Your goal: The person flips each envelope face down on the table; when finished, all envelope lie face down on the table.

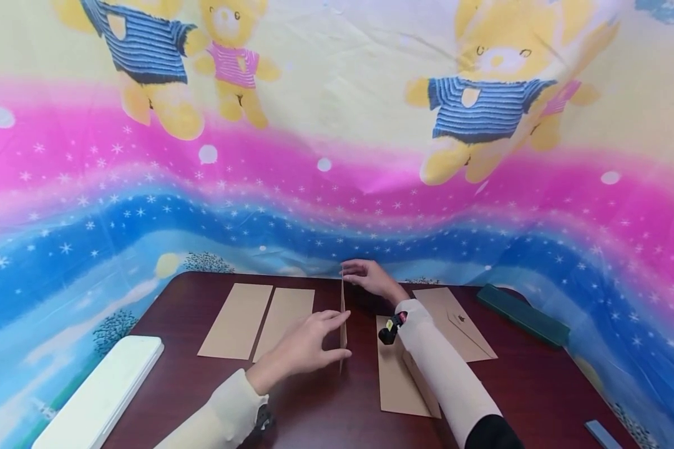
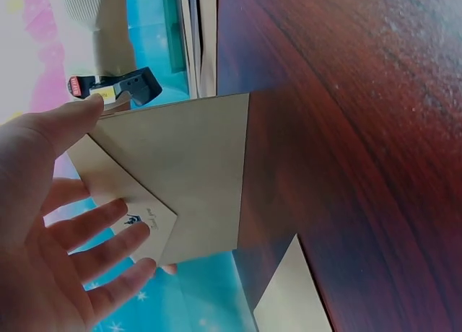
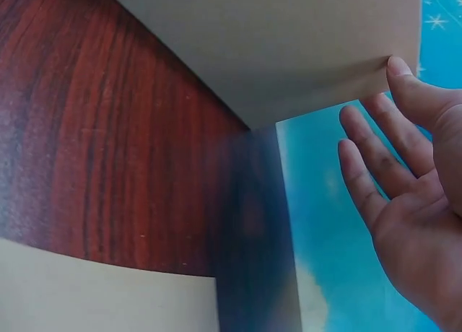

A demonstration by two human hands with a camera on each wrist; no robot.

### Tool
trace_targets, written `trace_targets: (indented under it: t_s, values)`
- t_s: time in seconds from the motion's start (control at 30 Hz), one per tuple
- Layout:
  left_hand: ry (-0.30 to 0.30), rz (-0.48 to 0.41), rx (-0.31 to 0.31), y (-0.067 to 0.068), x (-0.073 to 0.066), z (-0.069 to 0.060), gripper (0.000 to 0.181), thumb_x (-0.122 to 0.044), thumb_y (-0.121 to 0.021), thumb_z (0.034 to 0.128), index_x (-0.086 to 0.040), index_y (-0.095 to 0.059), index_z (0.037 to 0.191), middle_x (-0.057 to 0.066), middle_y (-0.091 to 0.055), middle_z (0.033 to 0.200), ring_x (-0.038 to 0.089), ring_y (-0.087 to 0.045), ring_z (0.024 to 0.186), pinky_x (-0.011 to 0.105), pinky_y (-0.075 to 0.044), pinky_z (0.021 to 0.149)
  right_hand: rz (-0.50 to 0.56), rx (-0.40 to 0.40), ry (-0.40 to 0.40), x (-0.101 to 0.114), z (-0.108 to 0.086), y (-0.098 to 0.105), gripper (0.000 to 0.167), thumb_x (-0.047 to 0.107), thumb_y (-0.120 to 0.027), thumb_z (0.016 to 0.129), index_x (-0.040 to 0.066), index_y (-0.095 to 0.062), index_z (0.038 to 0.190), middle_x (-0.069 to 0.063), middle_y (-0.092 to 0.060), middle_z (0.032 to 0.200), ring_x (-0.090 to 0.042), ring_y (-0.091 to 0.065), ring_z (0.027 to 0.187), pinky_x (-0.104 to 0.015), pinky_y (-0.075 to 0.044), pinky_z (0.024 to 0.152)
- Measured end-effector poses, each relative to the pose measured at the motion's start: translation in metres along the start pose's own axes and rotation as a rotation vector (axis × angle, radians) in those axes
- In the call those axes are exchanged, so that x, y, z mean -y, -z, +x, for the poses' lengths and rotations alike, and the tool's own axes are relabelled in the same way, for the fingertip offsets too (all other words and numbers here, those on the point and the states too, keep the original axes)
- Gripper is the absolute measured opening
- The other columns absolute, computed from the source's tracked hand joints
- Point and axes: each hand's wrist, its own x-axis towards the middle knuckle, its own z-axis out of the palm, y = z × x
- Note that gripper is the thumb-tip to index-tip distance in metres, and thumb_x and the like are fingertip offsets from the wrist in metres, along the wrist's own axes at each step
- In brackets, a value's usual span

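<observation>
A brown paper envelope (image 1: 343, 299) stands on its edge, seen edge-on in the head view, between the two hands. My left hand (image 1: 303, 343) holds its near end. In the left wrist view the thumb lies at the envelope's (image 2: 202, 159) edge and the spread fingers of the left hand (image 2: 79, 224) reach over the flap, which has a small dark print. My right hand (image 1: 373, 279) pinches the far end. The right wrist view shows the right hand (image 3: 415, 166) with its thumb on the envelope's (image 3: 289, 36) plain face and the other fingers loosely extended.
Two brown envelopes (image 1: 238, 321) (image 1: 292, 305) lie side by side at left. Another envelope (image 1: 455, 324) with a printed flap and one (image 1: 399, 386) partly under my right arm lie at right. A green box (image 1: 522, 316), a white case (image 1: 101, 393) and a grey-blue object (image 1: 603, 434) are near the table's sides.
</observation>
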Motion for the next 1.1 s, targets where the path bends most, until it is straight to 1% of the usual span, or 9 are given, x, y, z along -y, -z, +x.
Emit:
trace_targets:
  t_s: [0.2,0.33,0.43,0.53,0.67,0.83,0.93,1.1]
  values:
    - [-0.006,0.007,0.005,-0.002,0.0,0.001,0.073,-0.054,-0.072,0.0908,-0.02,-0.052,0.153,0.006,-0.061,0.147,0.025,-0.06,0.134,0.049,-0.051,0.106,0.002,0.001,-0.037,-0.008,-0.001,-0.006,0.044,0.019,-0.064,0.102,0.002,-0.059,0.142,-0.016,-0.07,0.133,-0.027,-0.069,0.12,-0.043,-0.058,0.097]
    - [-0.001,-0.003,0.007,-0.002,0.001,0.0,0.073,-0.054,-0.072,0.0907,-0.021,-0.052,0.153,0.006,-0.061,0.148,0.025,-0.059,0.135,0.05,-0.05,0.107,-0.003,0.002,-0.061,-0.011,0.0,-0.01,0.04,0.019,-0.063,0.103,0.002,-0.061,0.139,-0.015,-0.07,0.132,-0.026,-0.068,0.119,-0.04,-0.058,0.095]
    - [0.002,-0.01,0.011,-0.002,0.001,0.0,0.073,-0.054,-0.072,0.0906,-0.022,-0.052,0.153,0.006,-0.06,0.148,0.025,-0.059,0.135,0.049,-0.05,0.108,-0.026,0.008,-0.068,-0.013,0.001,-0.013,0.037,0.017,-0.061,0.104,0.002,-0.062,0.138,-0.015,-0.07,0.13,-0.027,-0.067,0.119,-0.04,-0.058,0.093]
    - [0.001,-0.012,0.015,-0.002,0.001,0.001,0.073,-0.054,-0.072,0.0906,-0.023,-0.051,0.153,0.006,-0.06,0.148,0.025,-0.06,0.134,0.05,-0.05,0.107,-0.046,0.021,-0.084,-0.014,-0.001,-0.017,0.035,0.015,-0.059,0.104,0.002,-0.062,0.137,-0.013,-0.071,0.13,-0.027,-0.065,0.121,-0.042,-0.056,0.095]
    - [0.003,-0.018,0.023,-0.003,0.001,0.0,0.073,-0.054,-0.072,0.0907,-0.023,-0.051,0.153,0.006,-0.06,0.148,0.026,-0.059,0.135,0.05,-0.05,0.107,-0.094,0.047,-0.113,-0.018,-0.003,-0.023,0.033,0.016,-0.058,0.105,0.005,-0.064,0.136,-0.007,-0.073,0.127,-0.027,-0.065,0.123,-0.048,-0.051,0.104]
    - [0.01,-0.026,0.027,-0.003,0.001,-0.001,0.074,-0.054,-0.072,0.0908,-0.024,-0.05,0.154,0.005,-0.06,0.149,0.025,-0.059,0.135,0.049,-0.051,0.107,-0.113,0.067,-0.153,-0.022,-0.002,-0.029,0.03,0.014,-0.057,0.105,0.009,-0.067,0.133,-0.005,-0.073,0.125,-0.027,-0.065,0.125,-0.051,-0.047,0.111]
    - [0.01,-0.028,0.025,-0.002,0.002,-0.002,0.073,-0.054,-0.072,0.0909,-0.023,-0.05,0.154,0.005,-0.059,0.149,0.025,-0.06,0.134,0.049,-0.051,0.107,-0.115,0.078,-0.17,-0.021,-0.001,-0.031,0.029,0.011,-0.057,0.104,0.009,-0.068,0.131,-0.006,-0.073,0.125,-0.027,-0.065,0.124,-0.05,-0.047,0.11]
    - [0.01,-0.034,0.027,-0.001,0.003,-0.003,0.074,-0.053,-0.073,0.0907,-0.023,-0.05,0.154,0.005,-0.059,0.149,0.025,-0.06,0.134,0.049,-0.051,0.107,-0.146,0.084,-0.159,-0.019,0.002,-0.035,0.027,0.003,-0.058,0.101,0.006,-0.07,0.126,-0.009,-0.074,0.122,-0.027,-0.067,0.119,-0.047,-0.051,0.105]
